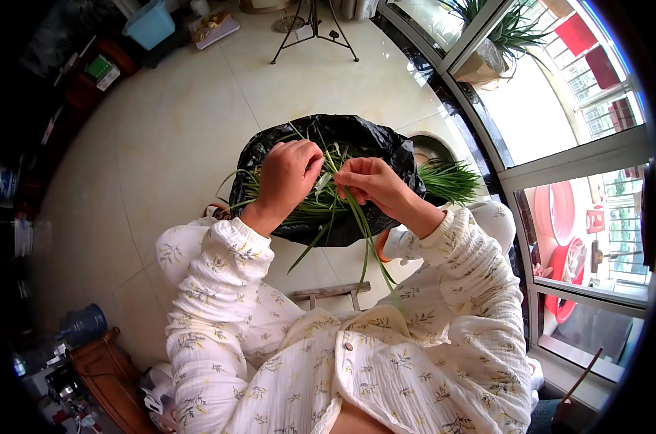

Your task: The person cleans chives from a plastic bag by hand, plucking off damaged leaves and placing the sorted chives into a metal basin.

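Lap of cream cotton clothing (292, 362) printed with sprigs, seen nearest, crossed by tips of long, thin green leaves (358, 212). Saw their long axis slant away and leftward to pale stems between the hands. Found right hand (371, 182) nearer the trailing lengths, thumb and fingertips pinched on the leaves; left hand (288, 170) curled beside the pale ends, its grip impossible to tell. Saw more greenery in a crumpled black plastic bag (404, 148) beneath, then, well beyond, a black metal stand (314, 32).
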A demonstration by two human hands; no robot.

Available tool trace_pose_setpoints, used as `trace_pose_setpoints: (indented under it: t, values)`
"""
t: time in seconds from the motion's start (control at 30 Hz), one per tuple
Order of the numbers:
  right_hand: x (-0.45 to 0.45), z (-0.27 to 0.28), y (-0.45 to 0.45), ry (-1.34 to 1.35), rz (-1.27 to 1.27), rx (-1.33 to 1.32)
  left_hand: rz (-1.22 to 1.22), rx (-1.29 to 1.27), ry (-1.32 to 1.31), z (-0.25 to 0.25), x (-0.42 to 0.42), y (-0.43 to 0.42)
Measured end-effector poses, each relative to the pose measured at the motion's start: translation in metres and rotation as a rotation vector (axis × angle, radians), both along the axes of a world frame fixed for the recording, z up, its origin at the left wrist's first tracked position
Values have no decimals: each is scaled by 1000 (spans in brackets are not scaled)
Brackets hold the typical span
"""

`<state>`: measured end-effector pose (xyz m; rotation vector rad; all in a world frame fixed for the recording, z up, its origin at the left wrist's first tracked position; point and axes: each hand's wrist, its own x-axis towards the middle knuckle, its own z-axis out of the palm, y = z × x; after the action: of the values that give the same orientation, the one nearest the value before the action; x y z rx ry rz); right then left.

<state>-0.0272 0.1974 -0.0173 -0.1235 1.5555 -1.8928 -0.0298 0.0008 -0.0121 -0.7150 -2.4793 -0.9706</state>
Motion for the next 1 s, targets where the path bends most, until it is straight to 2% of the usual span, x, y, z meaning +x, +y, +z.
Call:
trace_pose_setpoints:
  t: [0.63, 0.83, 0.93, 1.0]
  values:
    - [7, -10, 1, -43, 68, 60, 99, -75, -39, -29, -13, -13]
    - [8, -7, 2, -34, 81, 46, 106, -175, -87, -37, -19, -21]
    - [2, 8, 5, -25, 21, -30, 55, -140, -223, -42, -14, -17]
    - [-7, 21, 9, -20, -36, -132, -87, 247, -548, -41, -10, -5]
